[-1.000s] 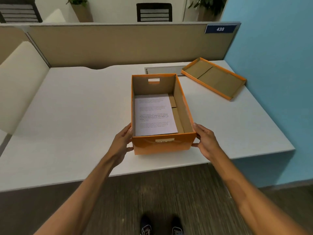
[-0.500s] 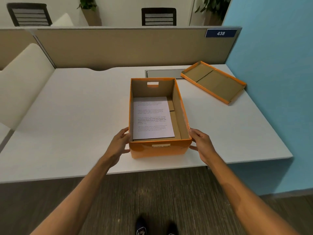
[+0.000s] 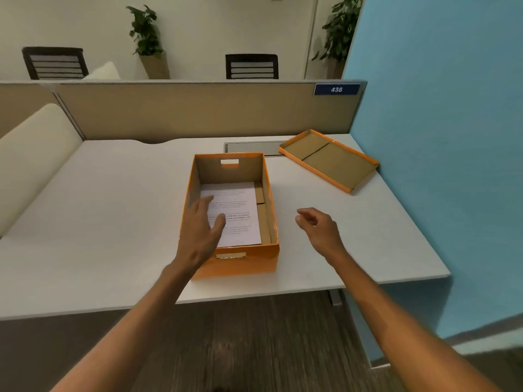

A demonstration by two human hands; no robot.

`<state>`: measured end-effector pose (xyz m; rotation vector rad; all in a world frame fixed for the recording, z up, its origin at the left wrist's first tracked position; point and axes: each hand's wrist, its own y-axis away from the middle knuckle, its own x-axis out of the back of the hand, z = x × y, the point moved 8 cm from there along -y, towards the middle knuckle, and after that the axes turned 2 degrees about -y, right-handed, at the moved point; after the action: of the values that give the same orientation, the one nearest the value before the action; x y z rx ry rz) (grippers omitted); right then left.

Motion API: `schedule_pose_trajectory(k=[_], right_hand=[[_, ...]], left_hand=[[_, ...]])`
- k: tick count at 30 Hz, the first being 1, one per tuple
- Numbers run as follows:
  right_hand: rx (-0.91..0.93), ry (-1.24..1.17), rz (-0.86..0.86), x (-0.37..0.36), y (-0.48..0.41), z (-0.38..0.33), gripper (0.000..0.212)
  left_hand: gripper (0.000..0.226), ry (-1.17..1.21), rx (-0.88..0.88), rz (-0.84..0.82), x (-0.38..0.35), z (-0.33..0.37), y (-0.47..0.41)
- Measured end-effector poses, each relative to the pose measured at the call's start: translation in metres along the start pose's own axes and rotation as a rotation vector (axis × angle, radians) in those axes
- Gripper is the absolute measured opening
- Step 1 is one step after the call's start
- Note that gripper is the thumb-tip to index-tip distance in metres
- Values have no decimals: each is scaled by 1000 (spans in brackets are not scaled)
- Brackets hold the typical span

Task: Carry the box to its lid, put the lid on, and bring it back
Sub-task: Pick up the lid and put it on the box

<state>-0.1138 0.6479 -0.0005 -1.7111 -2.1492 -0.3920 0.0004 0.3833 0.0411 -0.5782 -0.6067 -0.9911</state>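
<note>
Open box (image 3: 230, 258) on desk (image 3: 93, 222), centre of frame, near front edge; printed sheet (image 3: 240, 213) flat inside it; lid (image 3: 329, 159) upside down on desk, upper right of box, apart from it; left hand (image 3: 199, 236) over box's left wall; right hand (image 3: 319, 230) above desk, right of box; partition (image 3: 184, 111) behind desk.

Both bare arms reach forward. The left hand (image 3: 201, 232) is spread, palm down; the right hand (image 3: 318, 228) hangs empty, fingers apparently loosely curled.
</note>
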Motion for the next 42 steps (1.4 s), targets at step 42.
schedule_pose_trajectory(k=[42], right_hand=[[-390,-182,323,187,-222,139,22]], left_hand=[[51,942,607,-701,-336,142,-246]])
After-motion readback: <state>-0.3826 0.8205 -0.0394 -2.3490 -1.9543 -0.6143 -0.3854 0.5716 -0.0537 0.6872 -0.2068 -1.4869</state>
